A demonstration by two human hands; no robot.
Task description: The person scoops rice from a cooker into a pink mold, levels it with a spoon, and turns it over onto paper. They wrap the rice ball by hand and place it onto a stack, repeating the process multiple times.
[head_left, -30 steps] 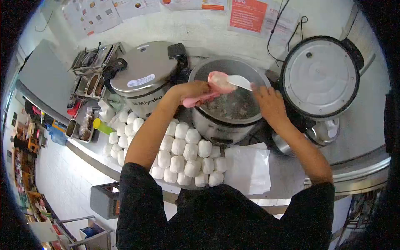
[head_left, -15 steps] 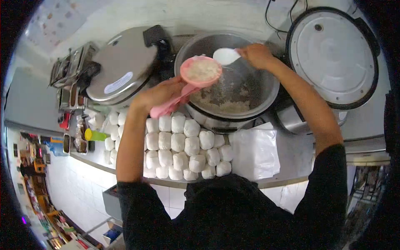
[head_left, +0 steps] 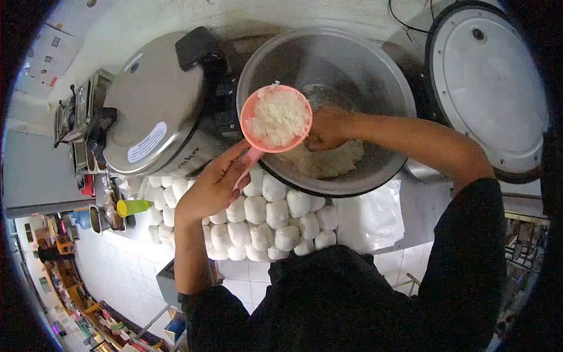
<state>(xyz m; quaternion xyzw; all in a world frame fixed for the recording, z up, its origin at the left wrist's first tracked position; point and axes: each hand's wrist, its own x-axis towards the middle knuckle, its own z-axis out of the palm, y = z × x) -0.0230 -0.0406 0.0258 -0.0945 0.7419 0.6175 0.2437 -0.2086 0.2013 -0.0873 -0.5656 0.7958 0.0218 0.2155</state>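
The surface is carrying all of the equipment. The open cooker is standing at the centre, its wide grey pot facing upward. The closed cooker is standing to its left, with a metal lid and dark handles. The round white lid, edged in black, is standing raised to the right of the open cooker. White wrapped bundles are lying packed in rows in front of both cookers. Clear plastic sheets are lying flat just beside the bundles, on the right.

The left hand is holding the pink scoop; its fingers are closing around the handle. The scoop is hanging over the left part of the open cooker, bowl upward. The right hand is reaching into the open cooker from the right, just beside the scoop bowl. Its fingers are bending downward and are partly hidden; how far they are opening, and whether they are gripping anything, cannot be told.

The green cup is lying on its side to the left of the bundles. White rice is filling the scoop bowl, and loose rice is lying inside the pot below both hands.
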